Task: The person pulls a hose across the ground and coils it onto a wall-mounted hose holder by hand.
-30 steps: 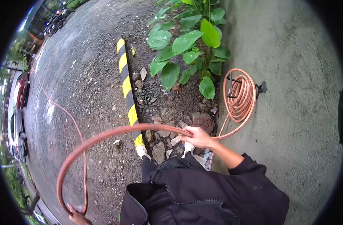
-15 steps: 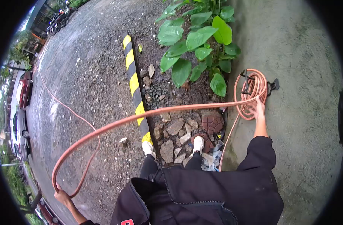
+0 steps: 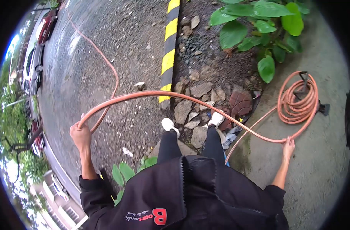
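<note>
An orange garden hose (image 3: 159, 93) arches across in front of me between my two hands. My left hand (image 3: 80, 135), out to the left over the gravel, is closed around it. On the right, my right hand (image 3: 288, 147) pinches the hose just below the coil. Several loops of the same hose form a coil (image 3: 297, 101) hung on a dark wall bracket (image 3: 304, 82). From my left hand the hose trails away over the gravel toward the parked cars. Another length drops from the coil toward the ground by my feet.
A yellow-and-black striped curb (image 3: 168, 57) runs ahead of my white shoes (image 3: 170, 125). Broken stones (image 3: 182, 111) and a brown paver (image 3: 240, 102) lie around them. Leafy plants (image 3: 265, 23) grow against the concrete wall (image 3: 328, 50). Parked cars (image 3: 31, 73) stand far left.
My left hand has come up and inward, gripping the hose. My right hand has moved from the coil's edge to below it. The view has turned, and the hose between my hands now arches upward.
</note>
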Available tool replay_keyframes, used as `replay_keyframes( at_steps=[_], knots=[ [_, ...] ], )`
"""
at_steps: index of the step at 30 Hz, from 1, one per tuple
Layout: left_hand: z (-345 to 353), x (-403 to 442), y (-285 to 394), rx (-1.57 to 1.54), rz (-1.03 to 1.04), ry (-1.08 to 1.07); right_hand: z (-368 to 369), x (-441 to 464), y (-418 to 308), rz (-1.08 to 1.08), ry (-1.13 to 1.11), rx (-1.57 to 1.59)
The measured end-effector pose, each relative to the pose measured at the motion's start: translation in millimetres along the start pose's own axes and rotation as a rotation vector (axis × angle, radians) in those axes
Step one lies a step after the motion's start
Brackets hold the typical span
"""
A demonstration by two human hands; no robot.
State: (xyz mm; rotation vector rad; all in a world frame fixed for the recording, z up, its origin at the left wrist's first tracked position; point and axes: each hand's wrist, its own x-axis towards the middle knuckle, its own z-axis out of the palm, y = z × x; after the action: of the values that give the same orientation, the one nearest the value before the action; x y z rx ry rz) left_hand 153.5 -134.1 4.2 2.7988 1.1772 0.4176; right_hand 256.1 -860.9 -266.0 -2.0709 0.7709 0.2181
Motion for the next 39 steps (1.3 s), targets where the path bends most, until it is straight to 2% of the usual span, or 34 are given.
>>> replay_keyframes(
  at_steps=[4,6,8,10,12,13,14,15,16,17,18,19,20,22,24,25,26,28,29,30,31,32,33,34,35,36,38,39],
  knots=[
    [-0.4,-10.0,-63.6,-0.022,-0.055,-0.002,9.5,-16.9,13.8,-0.017,0.055,-0.03],
    [-4.2,-12.9,-102.9,-0.048,-0.131,0.009,18.0,-20.0,8.7,0.04,0.04,0.113],
    [-11.9,-19.1,-129.1,-0.029,-0.354,0.07,34.0,-27.7,-6.4,0.035,0.025,0.138],
    [-14.2,-24.1,-161.7,0.073,-0.368,0.077,54.8,-43.2,-22.0,0.087,0.043,0.139],
    [-13.1,-31.1,-192.1,-0.057,-0.438,0.087,90.6,-63.6,-28.0,0.126,0.007,0.215],
    [-12.8,-32.6,-215.7,-0.022,-0.433,0.07,103.3,-70.4,-19.9,0.117,-0.006,0.278],
    [-13.7,-32.7,-234.6,-0.129,-0.401,0.044,114.5,-69.3,-0.2,0.118,0.007,0.28],
    [-12.5,-28.1,-238.8,-0.144,-0.398,0.034,141.8,-107.5,-26.6,0.168,0.062,0.339],
    [-4.5,-23.6,-270.5,-0.11,-0.292,0.062,150.1,-115.7,-1.8,0.086,0.051,0.163],
    [-6.7,-15.9,-266.7,-0.138,-0.262,0.002,168.2,-127.5,21.1,0.034,0.126,0.081],
    [-11.1,-7.6,-267.4,-0.067,-0.196,-0.057,190.5,-161.8,1.7,0.172,0.161,0.204],
    [-9.2,-1.5,-258.7,-0.151,-0.118,-0.005,204.4,-178.6,0.1,0.28,0.168,0.196],
    [-6.5,3.5,-255.7,-0.188,-0.093,0.0,219.5,-180.2,24.5,0.271,0.226,0.184],
    [-6.7,14.6,-255.0,-0.314,-0.187,-0.043,241.1,-183.5,42.2,0.171,0.294,0.026],
    [10.3,20.2,-224.8,-0.423,-0.156,-0.007,268.6,-145.2,137.9,0.145,0.241,-0.088],
    [12.6,23.6,-214.4,-0.332,-0.144,-0.058,274.7,-169.3,77.9,0.305,0.208,0.025],
    [13.2,28.6,-204.4,-0.23,-0.137,-0.104,275.5,-173.2,48.3,0.47,0.146,-0.097],
    [19.4,33.1,-178.9,-0.161,-0.075,-0.125,275.1,-153.5,43.9,0.638,-0.18,-0.172],
    [23.0,31.8,-155.3,-0.138,-0.04,-0.066,277.4,-138.3,31.7,0.745,-0.432,-0.246],
    [27.0,31.9,-142.1,-0.166,-0.039,-0.084,281.3,-127.8,8.2,0.686,-0.466,-0.288],
    [35.4,30.7,-142.2,-0.172,-0.028,-0.075,283.8,-113.1,-13.6,0.532,-0.471,-0.404],
    [43.8,23.5,-107.0,-0.245,-0.059,-0.061,287.5,-90.9,-19.6,0.348,-0.469,-0.518],
    [49.2,16.0,-70.5,-0.171,0.004,-0.036,289.0,-70.9,-31.0,0.275,-0.513,-0.546],
    [63.2,8.3,-75.0,-0.079,-0.021,-0.113,287.8,-64.8,-63.0,0.342,-0.565,-0.48],
    [73.2,-0.6,-41.3,-0.124,-0.048,-0.168,285.2,-64.0,-101.1,0.444,-0.646,-0.384],
    [79.2,-8.9,2.6,-0.245,-0.09,-0.185,282.2,-60.9,-126.5,0.471,-0.773,-0.279],
    [102.7,-26.4,40.1,-0.068,-0.059,-0.342,283.5,-61.1,-161.4,0.504,-1.011,-0.058],
    [111.2,-35.3,60.1,-0.205,-0.052,-0.425,285.9,-64.1,-179.1,0.503,-1.106,0.034]
  ],
)
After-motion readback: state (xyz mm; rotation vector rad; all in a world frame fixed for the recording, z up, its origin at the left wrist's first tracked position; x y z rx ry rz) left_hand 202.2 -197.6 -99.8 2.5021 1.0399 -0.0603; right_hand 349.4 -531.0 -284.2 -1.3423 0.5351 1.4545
